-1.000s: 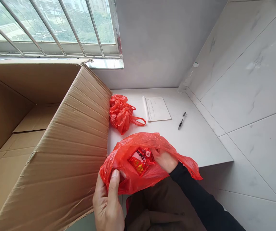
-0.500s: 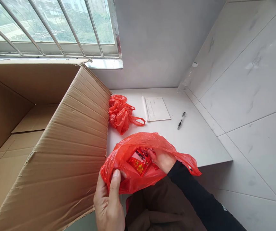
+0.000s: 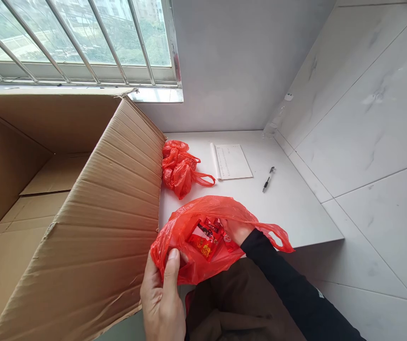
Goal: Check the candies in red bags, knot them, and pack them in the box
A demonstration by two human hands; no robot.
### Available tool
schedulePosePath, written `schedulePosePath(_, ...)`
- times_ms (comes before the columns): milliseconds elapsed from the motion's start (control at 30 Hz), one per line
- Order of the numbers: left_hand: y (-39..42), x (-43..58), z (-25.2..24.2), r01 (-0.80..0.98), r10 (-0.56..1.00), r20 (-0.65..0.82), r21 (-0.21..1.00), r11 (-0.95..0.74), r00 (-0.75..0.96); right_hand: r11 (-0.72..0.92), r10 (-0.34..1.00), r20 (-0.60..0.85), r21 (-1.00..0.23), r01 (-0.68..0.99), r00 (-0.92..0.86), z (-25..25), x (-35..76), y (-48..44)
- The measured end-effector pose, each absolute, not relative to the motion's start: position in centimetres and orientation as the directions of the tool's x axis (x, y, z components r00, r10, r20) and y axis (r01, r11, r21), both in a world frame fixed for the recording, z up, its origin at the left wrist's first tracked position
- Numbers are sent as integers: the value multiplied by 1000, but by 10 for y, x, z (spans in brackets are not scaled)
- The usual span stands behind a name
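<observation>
A red plastic bag (image 3: 196,272) hangs open at the front edge of the white table. Its left rim is pinched between the thumb and fingers of my left hand (image 3: 164,298). Inside lie several small red packets (image 3: 207,239) with dark and yellow print. My right hand (image 3: 238,231) reaches into the bag from the right, beside the packets; its fingers are hidden by them and by the plastic, so whether it grips one does not show. One loop handle of the bag sticks out to the right of my wrist.
A large open cardboard box (image 3: 104,227) fills the left side. Beyond the bag, on the white table (image 3: 296,208), are bunched red plastic bags (image 3: 180,170), a notepad (image 3: 234,161), a pen (image 3: 269,179) and a clear bottle (image 3: 273,122) in the corner. A barred window (image 3: 83,42) is behind.
My right hand has slid slightly deeper into the bag, and its fingertips have gone out of sight behind the packets. The left hand keeps its hold on the rim.
</observation>
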State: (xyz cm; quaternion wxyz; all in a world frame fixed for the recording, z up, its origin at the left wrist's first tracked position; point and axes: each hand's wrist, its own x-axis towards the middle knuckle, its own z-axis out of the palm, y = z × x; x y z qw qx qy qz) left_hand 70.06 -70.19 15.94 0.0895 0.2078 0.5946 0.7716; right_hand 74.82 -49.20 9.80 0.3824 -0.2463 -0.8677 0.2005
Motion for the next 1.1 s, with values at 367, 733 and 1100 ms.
schedulePosePath(367,-699,700,160,93,396,204,955,-282,-895,775,594,477,-557,299,-648,98,744,-488)
schedulePosePath(733,-697,699,161,84,390,200,952,-295,-899,783,588,394,-496,375,-706,110,748,-508)
schedulePosePath(1100,-700,697,157,80,389,197,952,-296,-900,782,567,372,-522,340,-735,109,744,-516)
